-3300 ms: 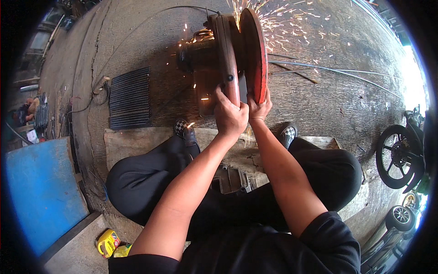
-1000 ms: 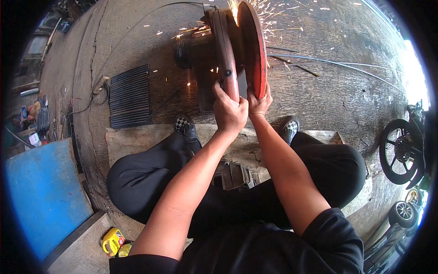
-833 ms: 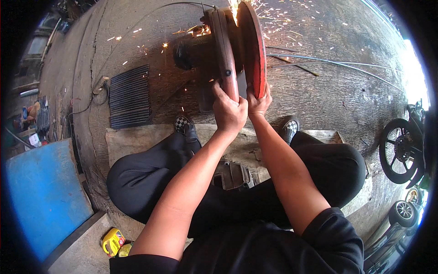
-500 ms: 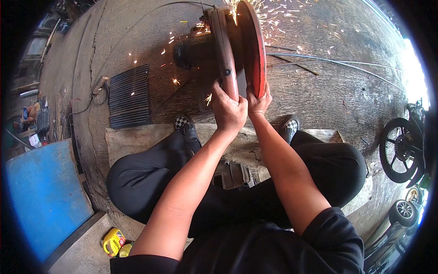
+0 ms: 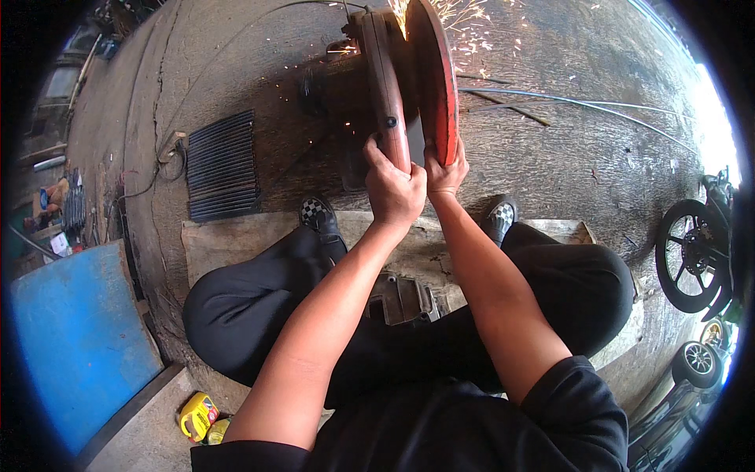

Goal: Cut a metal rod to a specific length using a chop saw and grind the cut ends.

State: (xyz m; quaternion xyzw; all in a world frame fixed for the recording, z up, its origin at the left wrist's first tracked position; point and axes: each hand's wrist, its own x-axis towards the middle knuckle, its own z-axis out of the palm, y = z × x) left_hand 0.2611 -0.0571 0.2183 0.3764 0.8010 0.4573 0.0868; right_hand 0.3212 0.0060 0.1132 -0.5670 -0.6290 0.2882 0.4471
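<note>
A cut-off saw [image 5: 334, 88] stands on the ground before me, with sparks [image 5: 452, 16] flying from its far end. My left hand [image 5: 399, 189] is closed round its worn reddish handle [image 5: 388, 98]. Just to the right, my right hand [image 5: 446, 173] has its fingers wrapped on the near end of the red blade guard [image 5: 445, 102]. The two hands almost touch. Most of the blade and the spot being cut are hidden behind the handle and guard.
Several dark rods lie in a flat row [image 5: 222, 165] left of the saw. Long thin rods [image 5: 578, 101] stretch to the right. A metal part [image 5: 405, 299] lies between my legs. A blue panel [image 5: 82, 338], a yellow bottle [image 5: 197, 415] and a motorcycle wheel [image 5: 683, 256] stand around.
The sparks have thinned, above all on the left of the saw, where only a few remain. The handle and guard have shifted very slightly, and both hands keep their grip.
</note>
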